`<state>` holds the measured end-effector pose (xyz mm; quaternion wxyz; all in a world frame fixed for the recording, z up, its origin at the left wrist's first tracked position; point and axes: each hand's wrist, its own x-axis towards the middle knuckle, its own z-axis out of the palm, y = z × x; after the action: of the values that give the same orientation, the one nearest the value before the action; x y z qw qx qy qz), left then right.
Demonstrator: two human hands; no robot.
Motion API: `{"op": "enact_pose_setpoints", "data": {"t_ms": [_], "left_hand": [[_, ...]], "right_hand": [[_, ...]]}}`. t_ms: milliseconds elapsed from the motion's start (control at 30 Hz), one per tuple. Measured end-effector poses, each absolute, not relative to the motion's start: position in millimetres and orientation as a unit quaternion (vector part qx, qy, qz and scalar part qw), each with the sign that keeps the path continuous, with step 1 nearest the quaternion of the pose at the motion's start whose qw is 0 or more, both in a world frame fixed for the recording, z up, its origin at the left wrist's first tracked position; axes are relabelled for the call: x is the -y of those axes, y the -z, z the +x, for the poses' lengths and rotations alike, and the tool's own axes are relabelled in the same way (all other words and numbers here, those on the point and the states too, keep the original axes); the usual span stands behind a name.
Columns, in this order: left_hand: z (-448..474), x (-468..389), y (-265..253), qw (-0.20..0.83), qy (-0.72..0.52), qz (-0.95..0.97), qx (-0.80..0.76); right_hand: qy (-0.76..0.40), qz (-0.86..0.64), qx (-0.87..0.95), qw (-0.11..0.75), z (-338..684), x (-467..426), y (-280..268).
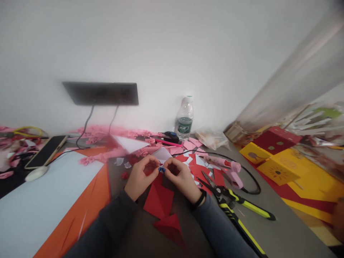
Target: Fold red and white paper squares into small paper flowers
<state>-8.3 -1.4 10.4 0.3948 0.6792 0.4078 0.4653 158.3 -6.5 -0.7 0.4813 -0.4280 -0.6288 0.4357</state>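
My left hand [142, 174] and my right hand [182, 177] meet fingertip to fingertip above the table. Between them they pinch a small blue piece [161, 169], which looks like folded or crumpled paper; its exact form is too small to make out. Directly below lies a red paper sheet [159, 199] with creases. Closer to me is a second, folded red paper [171, 228]. Right of my right hand rest pliers-like cutters [219, 190] with black and yellow handles, jaws apart. Behind them lies a pink glue gun [228, 168] with a black cord.
A water bottle [185, 120] stands by the wall. Red and white paper scraps [197, 166] and pink crumpled paper [99, 156] spread across the back. At left lie a large white sheet [53, 200], orange paper [88, 208], a phone [47, 152] and a mouse [36, 173]. Yellow card pieces [309, 172] sit right.
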Motion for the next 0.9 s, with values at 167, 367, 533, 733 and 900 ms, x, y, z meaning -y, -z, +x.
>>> {"op": "enact_pose_setpoints", "data": {"t_ms": [167, 367, 533, 733, 900], "left_hand": [[-10.8, -1.0, -9.5, 0.442, -0.437, 0.679, -0.391], [-11.4, -1.2, -10.6, 0.390, -0.424, 0.718, -0.390], [-12.0, -1.1, -10.5, 0.356, -0.430, 0.715, -0.421], [-12.2, -0.8, -9.7, 0.339, -0.426, 0.727, -0.419], [-12.2, -0.6, -9.5, 0.281, -0.422, 0.759, -0.408]], "right_hand": [[-0.488, -0.405, 0.609, 0.476, 161.9, 3.8, 0.7], [-0.492, -0.401, 0.609, 0.475, 163.3, 2.7, 1.1], [-0.494, -0.402, 0.605, 0.477, 162.4, 3.1, 0.7], [-0.481, -0.404, 0.614, 0.477, 162.2, 2.7, 1.7], [-0.472, -0.411, 0.615, 0.481, 161.4, 2.7, 2.9]]}}
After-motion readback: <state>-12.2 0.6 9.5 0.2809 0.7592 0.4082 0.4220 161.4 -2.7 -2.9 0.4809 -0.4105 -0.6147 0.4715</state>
